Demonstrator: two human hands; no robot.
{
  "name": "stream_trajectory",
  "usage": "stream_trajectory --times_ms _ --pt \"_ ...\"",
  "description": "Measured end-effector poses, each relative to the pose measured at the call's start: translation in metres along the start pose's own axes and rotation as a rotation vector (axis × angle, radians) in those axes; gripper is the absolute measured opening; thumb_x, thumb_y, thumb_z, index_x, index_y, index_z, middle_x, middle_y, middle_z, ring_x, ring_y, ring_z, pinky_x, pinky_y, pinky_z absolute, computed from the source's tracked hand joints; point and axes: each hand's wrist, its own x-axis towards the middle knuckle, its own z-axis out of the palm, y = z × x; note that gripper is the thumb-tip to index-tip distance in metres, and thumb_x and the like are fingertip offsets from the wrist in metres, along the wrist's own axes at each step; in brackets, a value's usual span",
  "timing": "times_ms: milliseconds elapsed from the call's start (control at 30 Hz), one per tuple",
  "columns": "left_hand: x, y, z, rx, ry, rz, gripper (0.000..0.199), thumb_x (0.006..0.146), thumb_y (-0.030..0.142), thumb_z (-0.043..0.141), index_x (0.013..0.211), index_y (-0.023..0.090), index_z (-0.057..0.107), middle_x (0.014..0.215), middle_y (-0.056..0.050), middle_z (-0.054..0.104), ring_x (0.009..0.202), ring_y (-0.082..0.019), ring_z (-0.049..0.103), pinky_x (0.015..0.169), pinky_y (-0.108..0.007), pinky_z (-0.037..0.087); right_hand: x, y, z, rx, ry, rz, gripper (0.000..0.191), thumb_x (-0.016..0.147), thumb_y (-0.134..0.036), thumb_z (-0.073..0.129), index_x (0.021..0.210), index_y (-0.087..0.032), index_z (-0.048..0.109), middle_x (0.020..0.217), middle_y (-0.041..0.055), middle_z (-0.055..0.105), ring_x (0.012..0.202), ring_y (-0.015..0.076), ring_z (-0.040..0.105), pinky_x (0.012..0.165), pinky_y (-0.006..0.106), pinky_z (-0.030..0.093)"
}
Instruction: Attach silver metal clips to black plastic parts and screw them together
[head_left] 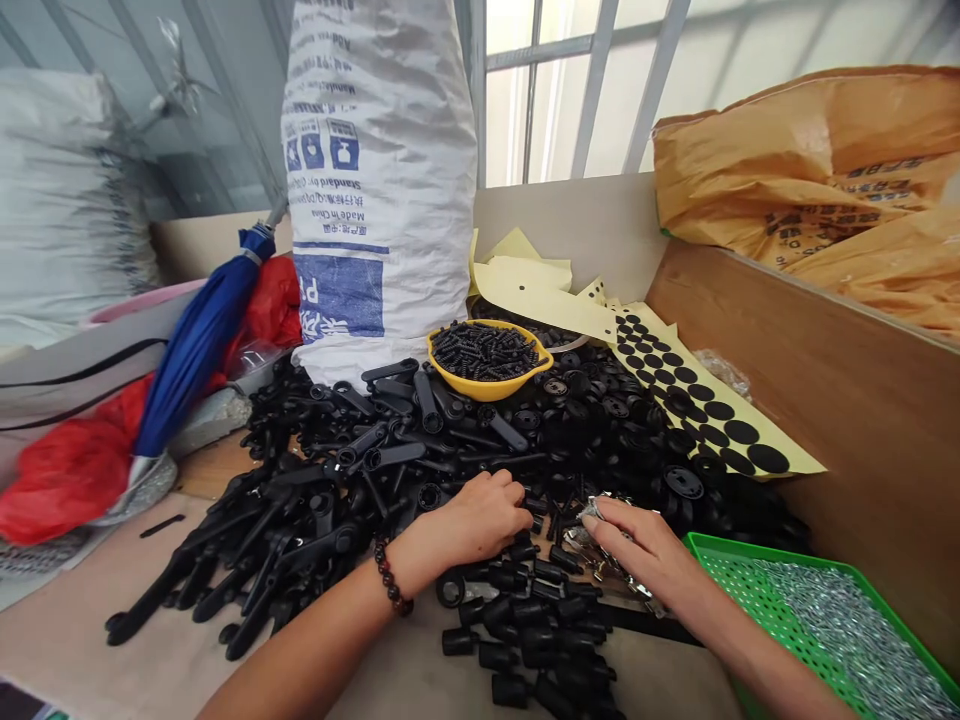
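Note:
My left hand (474,518), with a beaded bracelet (390,580) at its wrist, reaches in among the black parts. Its fingers are curled and their tips are hidden, so what they hold cannot be made out. Thumb and fingers of my right hand (643,545) pinch a small shiny metal piece (591,510). Below it lies a small heap of silvery metal clips (600,565). Between and in front of my hands are several short black cylindrical knobs (544,640). Black crank-like handles (277,550) are piled to the left, and round black discs (682,482) are heaped behind.
A yellow basket (491,388) of black screw-like pieces stands behind the pile, before a white sack (382,180). Yellow sheets (795,462) carry black round stickers. A green tray (787,600) of small metal pins is at right. A blue umbrella (199,335) leans left.

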Motion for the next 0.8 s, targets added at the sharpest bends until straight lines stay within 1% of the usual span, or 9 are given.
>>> stream_trajectory --times_ms 100,167,300,400,500,667,800 --pt "0.003 0.004 -0.003 0.035 -0.027 0.012 0.01 0.085 0.013 0.055 0.08 0.019 0.061 0.089 -0.006 0.056 0.087 -0.021 0.047 0.068 -0.03 0.038 0.0 -0.001 0.002 -0.018 0.0 -0.024 0.037 0.086 -0.042 0.034 0.056 -0.022 0.025 0.056 -0.0021 0.041 0.055 0.0131 0.041 0.051 0.024 0.033" --pt "0.005 0.004 -0.004 0.049 -0.038 0.015 0.007 0.084 0.015 0.056 0.083 0.019 0.062 0.089 -0.006 0.055 0.087 -0.021 0.047 0.069 -0.031 0.038 0.0 -0.002 0.002 -0.029 0.005 -0.034 0.037 0.087 -0.041 0.033 0.056 -0.022 0.026 0.056 -0.0018 0.042 0.055 0.0133 0.041 0.051 0.025 0.034" --pt "0.009 0.003 0.002 0.065 -0.033 0.016 0.007 0.08 0.017 0.06 0.087 0.019 0.062 0.089 -0.006 0.055 0.089 -0.022 0.047 0.07 -0.033 0.038 0.0 -0.004 0.001 -0.055 0.008 -0.052 0.035 0.087 -0.038 0.032 0.056 -0.022 0.026 0.056 -0.0017 0.042 0.055 0.0136 0.042 0.051 0.025 0.033" --pt "0.012 0.003 0.006 0.073 -0.018 0.017 0.007 0.078 0.018 0.061 0.085 0.019 0.061 0.088 -0.005 0.055 0.088 -0.022 0.047 0.07 -0.033 0.038 0.0 -0.008 0.001 -0.069 0.01 -0.072 0.036 0.088 -0.038 0.031 0.056 -0.022 0.026 0.056 -0.0011 0.044 0.056 0.0142 0.042 0.052 0.026 0.033" --pt "0.015 0.005 0.007 0.082 -0.01 0.032 0.007 0.076 0.019 0.063 0.082 0.018 0.061 0.087 -0.005 0.055 0.088 -0.022 0.048 0.069 -0.032 0.038 -0.001 -0.011 0.001 -0.077 0.015 -0.085 0.036 0.089 -0.039 0.03 0.056 -0.023 0.028 0.057 -0.0006 0.045 0.057 0.0149 0.042 0.053 0.027 0.033" --pt "0.017 0.007 0.004 0.085 0.004 0.07 0.007 0.079 0.016 0.06 0.085 0.017 0.06 0.089 -0.006 0.057 0.087 -0.022 0.049 0.068 -0.031 0.037 -0.003 -0.011 0.002 -0.079 0.021 -0.091 0.036 0.089 -0.038 0.031 0.056 -0.023 0.028 0.057 -0.0008 0.044 0.057 0.0151 0.042 0.054 0.027 0.032" --pt "0.019 0.006 0.007 0.072 0.017 0.113 0.008 0.081 0.015 0.059 0.088 0.017 0.06 0.087 -0.006 0.059 0.086 -0.021 0.05 0.066 -0.031 0.036 -0.004 -0.011 0.002 -0.074 0.015 -0.103 0.036 0.09 -0.037 0.032 0.057 -0.023 0.03 0.057 -0.0008 0.045 0.057 0.0149 0.043 0.054 0.027 0.033"
